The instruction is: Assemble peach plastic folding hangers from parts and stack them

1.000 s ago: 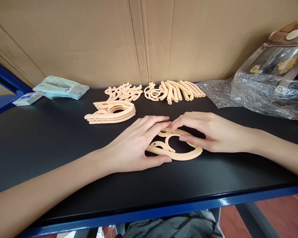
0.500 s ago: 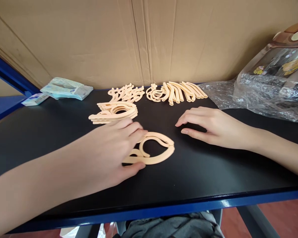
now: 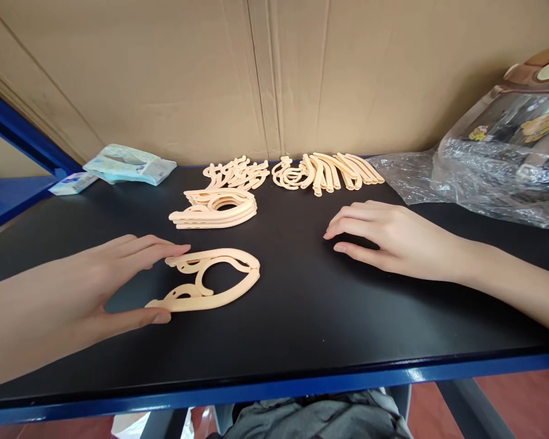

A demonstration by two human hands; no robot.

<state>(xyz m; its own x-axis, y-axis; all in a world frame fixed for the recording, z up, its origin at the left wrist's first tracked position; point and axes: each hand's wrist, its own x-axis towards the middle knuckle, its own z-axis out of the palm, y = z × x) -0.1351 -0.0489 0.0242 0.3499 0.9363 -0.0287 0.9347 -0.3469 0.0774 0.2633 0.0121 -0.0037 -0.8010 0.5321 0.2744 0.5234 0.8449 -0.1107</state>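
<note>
A peach-coloured folding hanger [image 3: 229, 297], folded into a loop, lies flat on the black tabletop. My left hand [image 3: 105, 277] spans its two left ends, thumb at the near arm and fingertips at the far arm. To the right, my right hand [image 3: 384, 238] hovers or rests at the table with fingers slightly curled and the thumb apart; nothing is in it. Behind the hanger sits a stack of similar folded hangers [image 3: 215, 217].
At the back lie a pile of thin curved pieces [image 3: 238, 174] and a row of hanger arms [image 3: 333, 171]. A tissue pack [image 3: 128, 164] is at the back left. Clear plastic wrap [image 3: 485, 183] and a bottle [image 3: 531, 116] stand right. Cardboard [image 3: 165, 73] walls the back.
The folding hanger has moved left across the table with my left hand, which now sits at its outer ends. My right hand has barely moved.
</note>
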